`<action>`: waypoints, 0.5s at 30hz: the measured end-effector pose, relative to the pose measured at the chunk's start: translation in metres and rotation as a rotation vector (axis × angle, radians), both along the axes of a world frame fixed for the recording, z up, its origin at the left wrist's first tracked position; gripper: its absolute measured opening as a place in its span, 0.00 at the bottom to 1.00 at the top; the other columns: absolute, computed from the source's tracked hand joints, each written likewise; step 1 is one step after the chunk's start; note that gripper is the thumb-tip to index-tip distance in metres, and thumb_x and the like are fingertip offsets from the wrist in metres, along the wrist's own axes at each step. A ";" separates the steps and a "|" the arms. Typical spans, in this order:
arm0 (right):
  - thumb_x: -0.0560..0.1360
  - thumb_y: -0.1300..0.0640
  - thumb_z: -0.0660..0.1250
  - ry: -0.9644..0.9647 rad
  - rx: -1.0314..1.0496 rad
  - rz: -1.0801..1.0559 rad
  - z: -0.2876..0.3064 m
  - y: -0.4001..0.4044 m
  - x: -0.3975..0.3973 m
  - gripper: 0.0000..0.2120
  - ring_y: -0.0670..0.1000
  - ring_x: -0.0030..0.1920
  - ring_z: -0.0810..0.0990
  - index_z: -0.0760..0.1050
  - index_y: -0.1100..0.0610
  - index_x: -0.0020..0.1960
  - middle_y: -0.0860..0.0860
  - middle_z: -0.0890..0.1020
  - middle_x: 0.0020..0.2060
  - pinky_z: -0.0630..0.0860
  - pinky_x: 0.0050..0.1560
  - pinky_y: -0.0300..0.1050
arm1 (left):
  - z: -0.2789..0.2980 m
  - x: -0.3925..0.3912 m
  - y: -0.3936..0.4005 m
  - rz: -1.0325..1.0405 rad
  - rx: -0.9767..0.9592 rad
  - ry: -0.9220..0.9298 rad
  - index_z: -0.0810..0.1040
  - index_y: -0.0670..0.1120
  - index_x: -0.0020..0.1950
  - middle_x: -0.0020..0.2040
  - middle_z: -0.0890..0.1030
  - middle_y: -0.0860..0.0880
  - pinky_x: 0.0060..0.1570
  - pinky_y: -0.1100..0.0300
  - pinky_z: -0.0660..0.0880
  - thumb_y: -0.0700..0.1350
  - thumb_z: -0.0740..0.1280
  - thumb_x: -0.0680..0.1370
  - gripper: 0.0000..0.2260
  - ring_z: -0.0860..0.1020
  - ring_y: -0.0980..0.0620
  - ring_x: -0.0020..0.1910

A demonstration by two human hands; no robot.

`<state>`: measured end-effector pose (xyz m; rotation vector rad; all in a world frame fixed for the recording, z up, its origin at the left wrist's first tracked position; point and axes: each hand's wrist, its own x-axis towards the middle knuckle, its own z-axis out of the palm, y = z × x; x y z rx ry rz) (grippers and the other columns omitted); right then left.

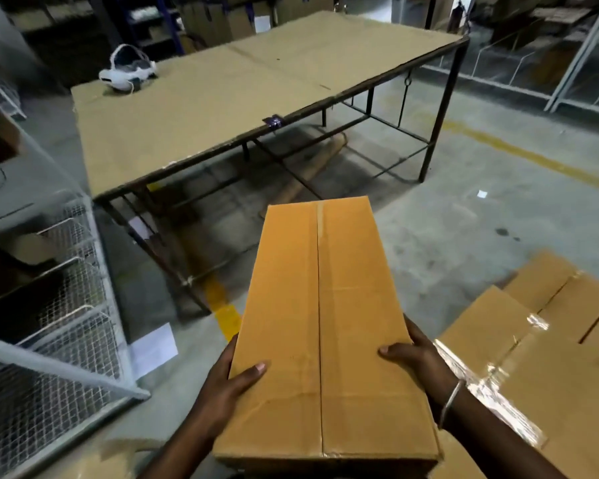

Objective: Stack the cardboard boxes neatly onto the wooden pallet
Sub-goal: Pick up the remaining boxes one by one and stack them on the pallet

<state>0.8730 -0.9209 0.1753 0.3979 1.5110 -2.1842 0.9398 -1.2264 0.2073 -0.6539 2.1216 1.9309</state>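
Note:
A long brown cardboard box (325,323) with a taped centre seam is held in the air in front of me, lengthwise away from me. My left hand (230,385) grips its left side, thumb on top. My right hand (417,356) grips its right side, thumb on top, a metal bangle on the wrist. Several taped cardboard boxes (547,347) lie packed together low at the right. No wooden pallet shows; whatever is under those boxes is hidden.
A metal-frame table (222,108) topped with cardboard sheets stands ahead, a white headset (127,72) on its far left corner. A wire-mesh rack (49,323) stands at the left. Concrete floor with yellow line (225,312) lies between. Shelving fills the background.

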 end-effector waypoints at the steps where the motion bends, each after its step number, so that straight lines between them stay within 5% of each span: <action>1: 0.50 0.59 0.78 -0.008 0.004 -0.007 -0.004 -0.002 -0.017 0.43 0.66 0.51 0.84 0.76 0.48 0.65 0.60 0.84 0.53 0.79 0.55 0.66 | 0.001 -0.017 -0.002 -0.013 -0.017 -0.003 0.71 0.58 0.68 0.59 0.82 0.53 0.43 0.64 0.78 0.43 0.71 0.75 0.23 0.83 0.57 0.50; 7: 0.57 0.63 0.74 -0.035 0.040 -0.083 -0.010 -0.017 -0.117 0.37 0.62 0.50 0.85 0.74 0.45 0.65 0.56 0.86 0.51 0.81 0.50 0.61 | -0.013 -0.140 -0.023 -0.100 -0.015 0.000 0.72 0.55 0.68 0.60 0.81 0.53 0.38 0.69 0.76 0.44 0.71 0.76 0.22 0.82 0.62 0.47; 15: 0.54 0.63 0.74 0.015 0.061 -0.271 -0.010 -0.036 -0.256 0.40 0.63 0.49 0.85 0.74 0.50 0.66 0.58 0.85 0.51 0.81 0.43 0.56 | -0.019 -0.344 -0.045 -0.321 0.009 0.068 0.74 0.58 0.62 0.54 0.83 0.56 0.36 0.71 0.75 0.40 0.72 0.75 0.20 0.82 0.61 0.48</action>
